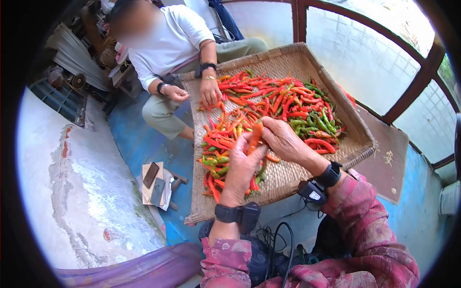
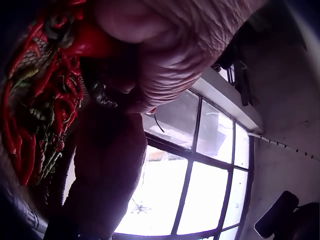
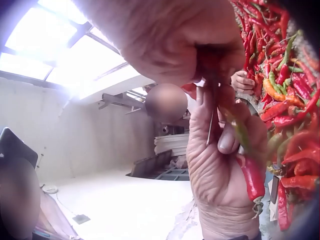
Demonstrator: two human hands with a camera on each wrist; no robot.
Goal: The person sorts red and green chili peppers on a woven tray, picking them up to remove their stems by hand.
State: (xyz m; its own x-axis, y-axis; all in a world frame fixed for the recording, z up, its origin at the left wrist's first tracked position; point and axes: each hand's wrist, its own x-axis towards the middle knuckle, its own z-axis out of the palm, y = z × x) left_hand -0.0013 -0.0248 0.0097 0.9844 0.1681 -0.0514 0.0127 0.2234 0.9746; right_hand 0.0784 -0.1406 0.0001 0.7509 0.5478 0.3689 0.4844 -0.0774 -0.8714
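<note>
Left hand (image 1: 241, 168) and right hand (image 1: 286, 141), each grip pinching, hold one long orange-red chili pepper (image 1: 255, 137) above the flat woven straw tray (image 1: 297, 180); its heap of mixed chilies (image 1: 288, 103) looks mostly unhandled.

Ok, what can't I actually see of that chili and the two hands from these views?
Head view: left hand and right hand cover much of the orange chili; its stem cannot be made out.
Left wrist view: the dark, close palm fills the top; the grip is hidden.
Right wrist view: fingers hide what they pinch; the chili pile is blurred, cut by the edge.
</note>
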